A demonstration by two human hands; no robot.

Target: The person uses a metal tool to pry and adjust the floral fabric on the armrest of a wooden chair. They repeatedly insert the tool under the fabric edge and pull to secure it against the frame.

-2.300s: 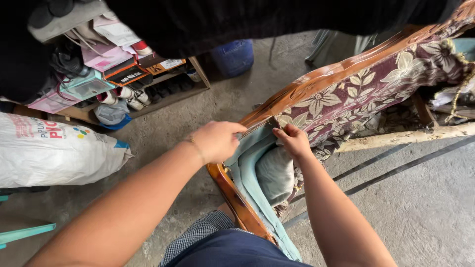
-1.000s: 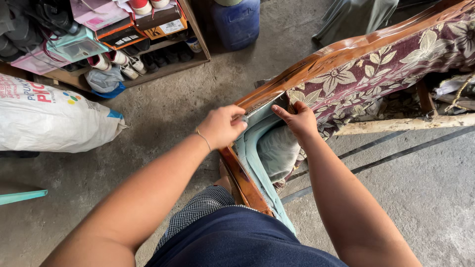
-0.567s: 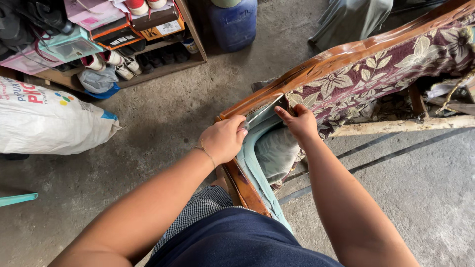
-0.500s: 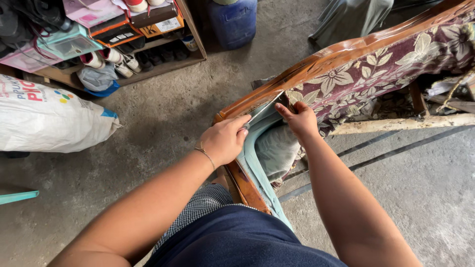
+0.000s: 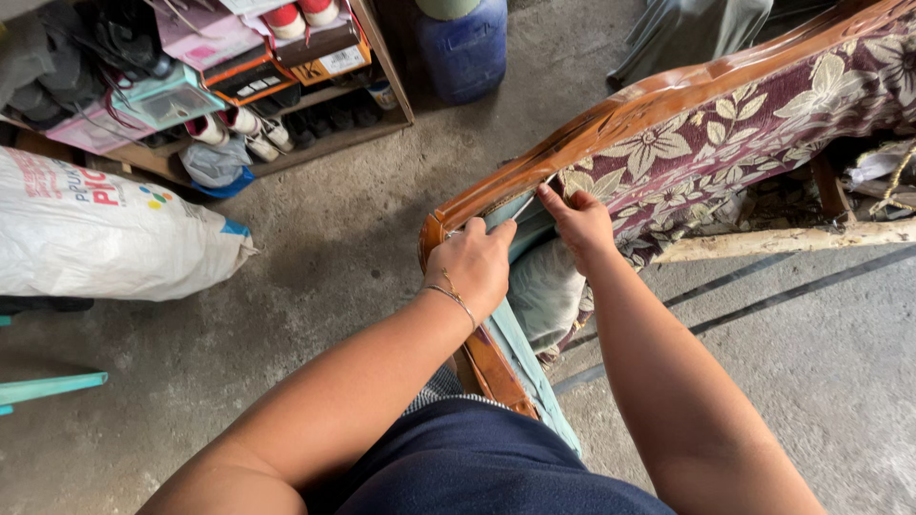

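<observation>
From the head camera, the left hand (image 5: 474,265) is curled, thumb and forefinger pinching a thin metal tool (image 5: 523,206) whose shaft slants up toward the underside of the carved wooden frame (image 5: 611,119). The right hand (image 5: 582,221) lies just beside the tool's tip, fingers pressed together on the edge of the floral upholstery (image 5: 725,143), forefinger stretched up to the wood. That fabric is maroon with cream flowers and leaves, stretched along the glossy orange-brown rail. Below the fingers, pale teal fabric (image 5: 530,358) and greyish padding (image 5: 544,291) show where the cover gapes. Well away from the left fingers lie a white sack (image 5: 95,234), a cluttered wooden shelf (image 5: 286,91) and a blue container (image 5: 465,52) on the concrete floor (image 5: 324,277).
</observation>
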